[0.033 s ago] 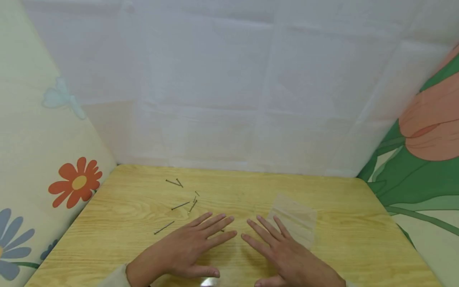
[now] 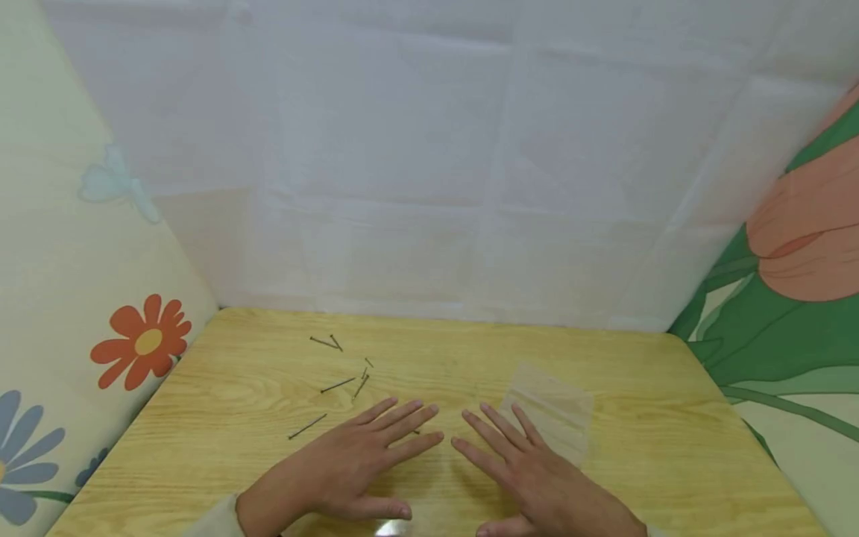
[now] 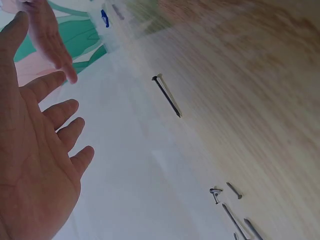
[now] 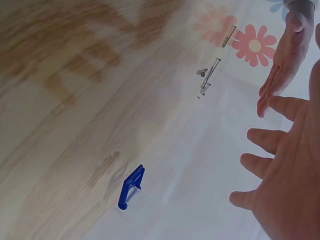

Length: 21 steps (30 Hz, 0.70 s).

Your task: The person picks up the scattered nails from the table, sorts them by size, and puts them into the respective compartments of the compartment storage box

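Observation:
My left hand (image 2: pixel 359 462) is held palm down over the table with its fingers spread, holding nothing. Facing it, my right hand (image 2: pixel 543 477) is spread the same way, also without anything in it. Several dark metal nails (image 2: pixel 307 426) of different lengths lie beyond and left of the left hand. One more nail (image 3: pixel 166 97) lies alone, mostly covered by the left fingers in the head view. A transparent plastic bag (image 2: pixel 560 418) lies flat just beyond the right fingers. In the right wrist view a small blue plastic piece (image 4: pixel 132 187) shows; the right hand hides it from the head view.
The wood-grain table (image 2: pixel 644 418) meets a white sheet (image 2: pixel 403 149) hung at its far edge. Printed flower panels stand at the left (image 2: pixel 54 246) and at the right (image 2: pixel 792 298). A bright reflection shows at the near edge.

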Tool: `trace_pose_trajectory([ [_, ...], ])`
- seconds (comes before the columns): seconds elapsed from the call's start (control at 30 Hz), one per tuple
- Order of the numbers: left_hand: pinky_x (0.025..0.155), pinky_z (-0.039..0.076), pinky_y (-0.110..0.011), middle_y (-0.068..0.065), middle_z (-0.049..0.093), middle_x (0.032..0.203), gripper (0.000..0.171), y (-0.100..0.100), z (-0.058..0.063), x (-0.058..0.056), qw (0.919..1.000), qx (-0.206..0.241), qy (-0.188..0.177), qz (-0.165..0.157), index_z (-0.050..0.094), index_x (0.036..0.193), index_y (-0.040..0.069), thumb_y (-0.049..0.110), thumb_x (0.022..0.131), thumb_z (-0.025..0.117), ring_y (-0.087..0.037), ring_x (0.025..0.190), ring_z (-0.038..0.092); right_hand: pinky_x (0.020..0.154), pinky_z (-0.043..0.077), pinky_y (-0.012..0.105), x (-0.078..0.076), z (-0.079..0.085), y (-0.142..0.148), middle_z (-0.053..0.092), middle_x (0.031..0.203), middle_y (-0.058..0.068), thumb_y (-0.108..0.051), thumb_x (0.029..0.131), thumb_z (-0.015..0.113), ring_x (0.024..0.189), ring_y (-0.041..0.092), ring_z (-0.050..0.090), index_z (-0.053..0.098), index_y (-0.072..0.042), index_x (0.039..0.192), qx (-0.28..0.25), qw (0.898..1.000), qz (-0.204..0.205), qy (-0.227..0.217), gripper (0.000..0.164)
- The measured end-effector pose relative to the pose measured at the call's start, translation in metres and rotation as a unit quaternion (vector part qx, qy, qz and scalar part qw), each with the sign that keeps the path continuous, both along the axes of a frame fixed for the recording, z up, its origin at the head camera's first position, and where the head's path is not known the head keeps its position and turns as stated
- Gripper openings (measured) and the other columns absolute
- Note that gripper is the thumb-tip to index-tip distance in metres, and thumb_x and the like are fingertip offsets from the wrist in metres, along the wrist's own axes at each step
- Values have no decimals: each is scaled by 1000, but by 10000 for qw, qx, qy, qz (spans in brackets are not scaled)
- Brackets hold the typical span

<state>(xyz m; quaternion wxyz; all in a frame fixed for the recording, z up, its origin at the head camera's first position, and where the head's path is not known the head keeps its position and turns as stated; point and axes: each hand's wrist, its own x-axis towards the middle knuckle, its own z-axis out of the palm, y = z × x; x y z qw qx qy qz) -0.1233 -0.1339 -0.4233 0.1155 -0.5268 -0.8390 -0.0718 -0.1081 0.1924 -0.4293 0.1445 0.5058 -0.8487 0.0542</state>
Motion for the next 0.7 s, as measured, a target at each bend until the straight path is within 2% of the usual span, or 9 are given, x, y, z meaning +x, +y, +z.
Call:
trace_pose_trajectory([
  [0.2,116,29,-51,-11,22,168,86,-2,0,2,9999,0,113,-6,32,163,18,62,95,62,-29,151,28,120,-4,53,2,0,-1,17,170,12,-67,88,66,151,41,24,29,-16,163,-28,10000,-24,-59,98],
  [0.43,117,28,-51,-12,23,168,86,-8,3,4,10000,15,12,85,33,162,17,62,95,62,-30,151,28,120,-5,51,3,1,4,19,169,11,-73,92,56,151,40,24,31,-16,163,-99,9996,-131,-221,94],
  [0.7,117,28,-50,-10,18,170,85,-16,5,6,9995,27,-52,319,32,163,17,62,96,60,-30,151,27,121,-6,49,4,2,9,22,168,14,-69,84,69,152,35,21,35,-14,161,-232,9994,-227,-150,100],
])
